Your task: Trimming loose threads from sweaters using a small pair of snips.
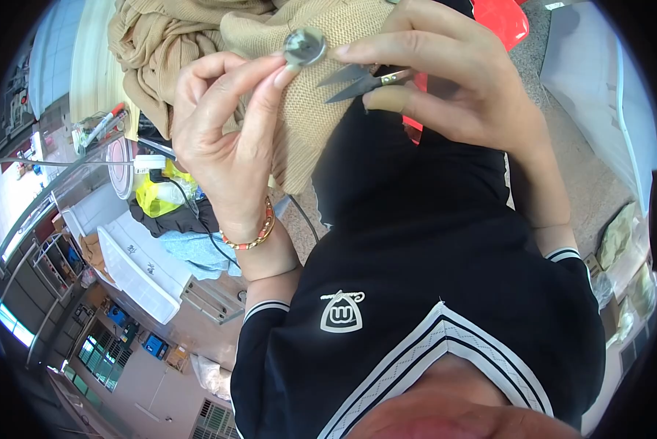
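Between its thumb and index finger, my left hand (230,128) pinches a shiny grey round button (304,47). My right hand (453,80) is beside it, with small pointed thread scissors (358,84) held in its fingers. The scissor blades are parted and point left. A fingertip of the right hand comes close to the button's right edge; any thread or needle there is too fine to make out. A yellowish cover (388,98) sits on one right-hand digit. Under both hands lies a beige knitted garment (328,110), bunched toward the far left.
A red plastic seat (500,22) shows at the far right, near a large pale sheet-like surface (592,80). To the left are a white plug adapter (149,164) with cables, a yellow plastic bag (156,197), a light blue cloth (197,252) and a white bin (134,271).
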Demonstrator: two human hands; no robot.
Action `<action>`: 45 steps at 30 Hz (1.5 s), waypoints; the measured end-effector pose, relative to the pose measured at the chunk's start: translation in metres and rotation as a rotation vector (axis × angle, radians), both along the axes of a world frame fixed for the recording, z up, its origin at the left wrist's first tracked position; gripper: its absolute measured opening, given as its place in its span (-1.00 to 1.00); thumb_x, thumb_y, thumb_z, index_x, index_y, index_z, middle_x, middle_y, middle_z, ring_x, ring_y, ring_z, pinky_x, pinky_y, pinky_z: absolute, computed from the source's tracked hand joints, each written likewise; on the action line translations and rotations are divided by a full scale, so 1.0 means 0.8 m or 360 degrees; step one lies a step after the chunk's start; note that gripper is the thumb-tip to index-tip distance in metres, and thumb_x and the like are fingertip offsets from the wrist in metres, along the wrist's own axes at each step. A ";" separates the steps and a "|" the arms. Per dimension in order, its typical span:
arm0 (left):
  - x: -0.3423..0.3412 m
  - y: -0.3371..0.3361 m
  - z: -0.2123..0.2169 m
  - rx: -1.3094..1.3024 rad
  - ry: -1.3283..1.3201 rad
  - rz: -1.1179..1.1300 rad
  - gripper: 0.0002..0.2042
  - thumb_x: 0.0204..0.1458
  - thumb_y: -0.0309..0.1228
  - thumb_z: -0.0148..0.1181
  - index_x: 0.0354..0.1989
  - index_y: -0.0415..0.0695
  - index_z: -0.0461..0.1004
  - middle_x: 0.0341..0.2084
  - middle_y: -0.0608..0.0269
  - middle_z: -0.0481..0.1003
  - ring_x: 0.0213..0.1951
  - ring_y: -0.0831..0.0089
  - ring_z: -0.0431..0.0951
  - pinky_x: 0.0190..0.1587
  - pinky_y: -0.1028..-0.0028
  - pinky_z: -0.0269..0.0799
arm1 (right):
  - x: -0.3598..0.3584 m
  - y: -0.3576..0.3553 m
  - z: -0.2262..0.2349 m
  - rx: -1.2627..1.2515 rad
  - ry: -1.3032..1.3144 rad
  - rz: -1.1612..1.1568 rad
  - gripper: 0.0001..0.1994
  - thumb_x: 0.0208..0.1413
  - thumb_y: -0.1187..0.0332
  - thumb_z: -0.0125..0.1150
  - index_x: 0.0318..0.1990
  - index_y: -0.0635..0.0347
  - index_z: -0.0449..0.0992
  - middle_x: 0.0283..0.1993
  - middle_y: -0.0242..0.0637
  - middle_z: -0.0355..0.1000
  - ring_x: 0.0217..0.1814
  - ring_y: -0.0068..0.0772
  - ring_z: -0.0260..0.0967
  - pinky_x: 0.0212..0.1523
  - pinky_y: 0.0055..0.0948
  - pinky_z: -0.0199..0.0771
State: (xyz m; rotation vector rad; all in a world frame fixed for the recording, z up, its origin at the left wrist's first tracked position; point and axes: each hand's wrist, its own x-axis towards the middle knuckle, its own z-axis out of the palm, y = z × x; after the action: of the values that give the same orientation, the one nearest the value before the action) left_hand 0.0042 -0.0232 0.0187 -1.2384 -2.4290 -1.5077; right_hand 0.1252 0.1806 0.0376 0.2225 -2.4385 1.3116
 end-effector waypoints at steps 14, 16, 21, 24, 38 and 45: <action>-0.004 0.016 -0.027 0.0360 0.0240 -0.0040 -0.93 0.05 -0.58 0.22 -0.31 -0.24 0.49 -0.22 0.07 0.52 -0.18 0.31 0.50 -0.08 0.45 0.38 | -0.017 -0.011 0.017 0.0037 0.0087 -0.0116 -0.71 -0.01 0.41 0.34 -0.09 0.21 0.54 -0.20 -0.24 0.49 -0.18 -0.21 0.49 -0.22 -0.43 0.47; -0.006 0.018 -0.028 0.0409 0.0237 -0.0074 -0.93 0.06 -0.59 0.21 -0.30 -0.25 0.47 -0.19 0.05 0.53 -0.17 0.30 0.51 -0.06 0.44 0.38 | -0.019 -0.009 0.019 -0.0073 0.0003 -0.0061 -0.73 0.02 0.44 0.31 -0.09 0.24 0.54 -0.11 -0.20 0.52 -0.09 -0.17 0.50 -0.13 -0.41 0.48; -0.006 0.025 -0.030 0.0587 0.0141 -0.0179 -0.91 0.14 -0.58 0.13 -0.21 -0.29 0.40 -0.17 -0.01 0.52 -0.17 0.38 0.52 -0.13 0.52 0.45 | -0.045 -0.003 -0.031 -0.0152 0.0448 0.0054 -0.73 0.04 0.44 0.31 -0.08 0.28 0.54 -0.13 -0.14 0.53 -0.08 -0.18 0.49 -0.03 -0.38 0.43; -0.008 0.025 -0.032 0.0589 0.0168 -0.0164 -0.88 0.16 -0.57 0.11 -0.16 -0.30 0.39 -0.15 -0.03 0.50 -0.17 0.40 0.52 -0.16 0.55 0.47 | -0.050 -0.002 -0.051 -0.0041 0.0871 0.0085 -0.72 0.04 0.43 0.31 -0.08 0.30 0.55 -0.15 -0.11 0.54 -0.08 -0.19 0.50 0.09 -0.35 0.34; -0.009 0.019 -0.023 0.0266 0.0653 -0.0057 -0.87 0.15 -0.57 0.12 -0.15 -0.27 0.39 -0.15 0.02 0.43 -0.14 0.33 0.48 -0.15 0.51 0.48 | -0.027 -0.014 0.031 -0.0447 -0.0429 -0.0151 -0.78 0.03 0.45 0.25 -0.14 0.26 0.57 -0.25 -0.13 0.54 -0.18 -0.12 0.49 0.28 -0.02 0.12; -0.010 0.021 -0.029 0.0357 0.0656 -0.0073 -0.88 0.18 -0.57 0.08 -0.14 -0.29 0.36 -0.16 -0.01 0.42 -0.12 0.33 0.48 -0.16 0.52 0.49 | -0.050 -0.004 -0.042 0.0247 0.0961 -0.0154 -0.80 0.00 0.50 0.25 -0.17 0.29 0.56 -0.25 -0.15 0.54 -0.20 -0.15 0.50 -0.01 -0.34 0.40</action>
State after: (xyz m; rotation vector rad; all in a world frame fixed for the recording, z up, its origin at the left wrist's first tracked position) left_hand -0.0035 -0.0062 -0.0045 -1.3981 -1.9311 -1.3276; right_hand 0.0855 0.1777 0.0039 0.4596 -1.9985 0.8519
